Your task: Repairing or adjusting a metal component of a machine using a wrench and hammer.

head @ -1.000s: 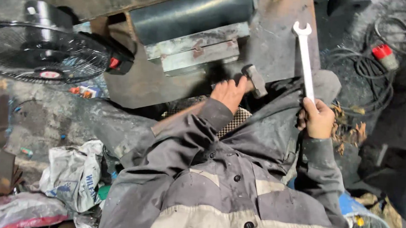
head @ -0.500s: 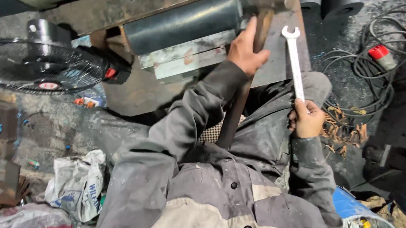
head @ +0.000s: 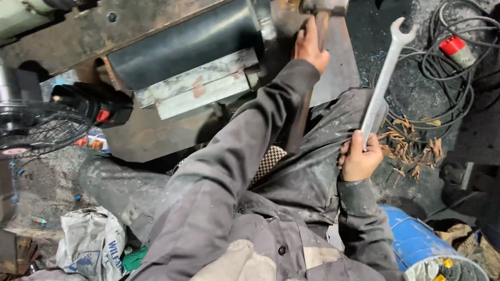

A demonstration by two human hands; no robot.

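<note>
Rusty steel makes up the machine [head: 153,13] across the top, with a black sheet-metal cover [head: 186,44] hanging below it. Left of the machine stands a black fan [head: 13,126]; right of it lie coiled cables [head: 468,73]. The left hand [head: 311,43] grips a hammer [head: 323,6] against the machine's right end. The right hand [head: 360,159] is closed around a silver wrench [head: 384,79], held upright, right of the machine.
</note>
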